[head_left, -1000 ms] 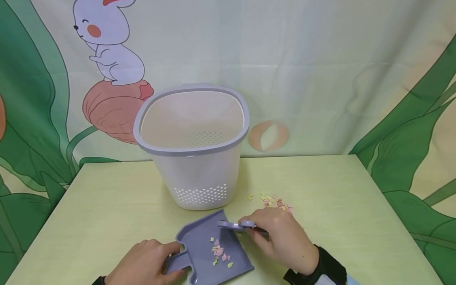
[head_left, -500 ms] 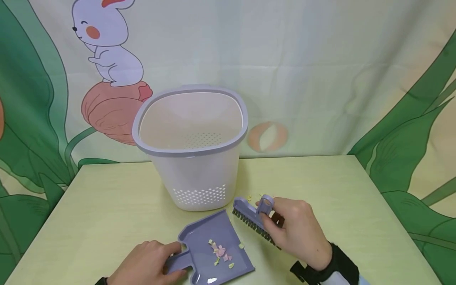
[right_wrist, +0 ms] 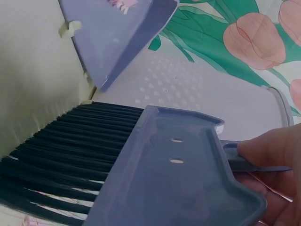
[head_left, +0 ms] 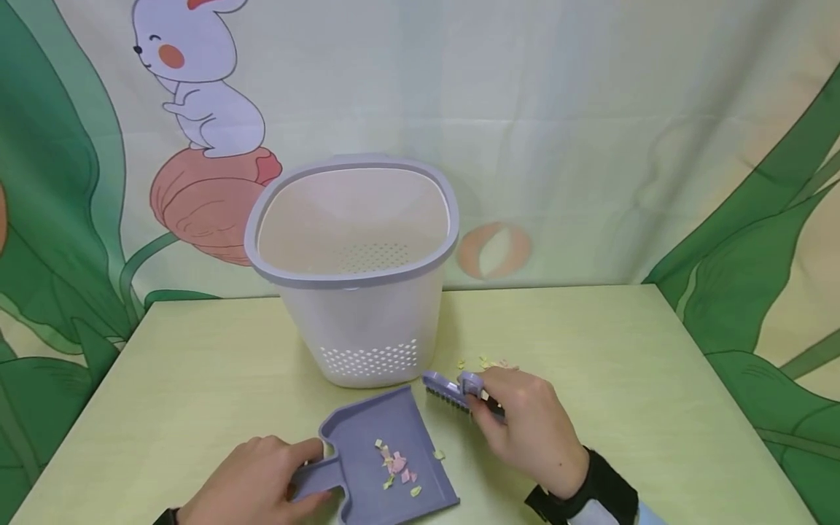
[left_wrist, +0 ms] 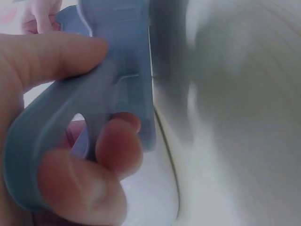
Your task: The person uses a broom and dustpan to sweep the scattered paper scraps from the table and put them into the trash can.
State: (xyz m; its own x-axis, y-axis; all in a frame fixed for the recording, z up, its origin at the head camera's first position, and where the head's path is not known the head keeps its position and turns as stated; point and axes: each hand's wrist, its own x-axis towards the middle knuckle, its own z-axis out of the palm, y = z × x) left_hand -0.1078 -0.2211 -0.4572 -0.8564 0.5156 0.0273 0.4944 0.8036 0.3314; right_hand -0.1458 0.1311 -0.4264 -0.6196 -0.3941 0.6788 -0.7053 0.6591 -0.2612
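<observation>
From my head view, the loose scraps lie on the bench just beyond the right hand, which is nearer to them and partly hides them. That hand pinches the brush, its head running slantwise from far left to near right, between those scraps and the pan. I have the left hand clamped on the pan's looped handle, with the open lip facing the brush. A small pile of pink and yellow bits sits in the pan, and a greenish bit is at its lip. Pan and brush are smooth lilac plastic; the bristles are dark and stiff-looking, though I can't quite tell whether they press the bench. The pale, perforated bin stands upright just behind the pan.
</observation>
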